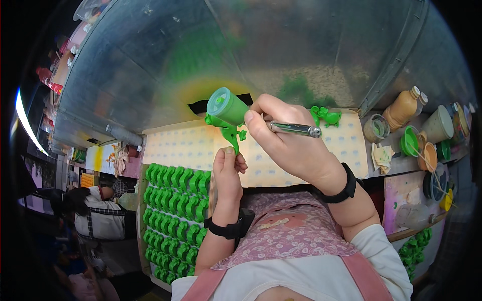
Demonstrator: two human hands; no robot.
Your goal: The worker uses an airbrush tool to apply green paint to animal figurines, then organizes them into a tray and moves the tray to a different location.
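notably, reading left to right about the view's centre: rows of curled green pieces (178, 218) lie at eight o'clock, where a careless bump could jostle them. the left hand (228, 173), at seven o'clock, pinches the thin end of a green figure (230, 134) between thumb and fingers; so slender a hold might let it swivel or slip. the figure sits at eleven o'clock, raised above pale paper (261, 168). overlapping it in view, a green cup (234, 111) tips its top toward ten o'clock: contents could spill if unsealed, and a dip of the wrist could knock the figure. the right hand (291, 150), at three o'clock, is closed around a silver-ended, airbrush-like tool (296, 129); its tip is hidden, so a misaimed spray might coat the left fingers. orientation: the figure's long axis slants, broad end toward half past ten, thin end toward half past four.
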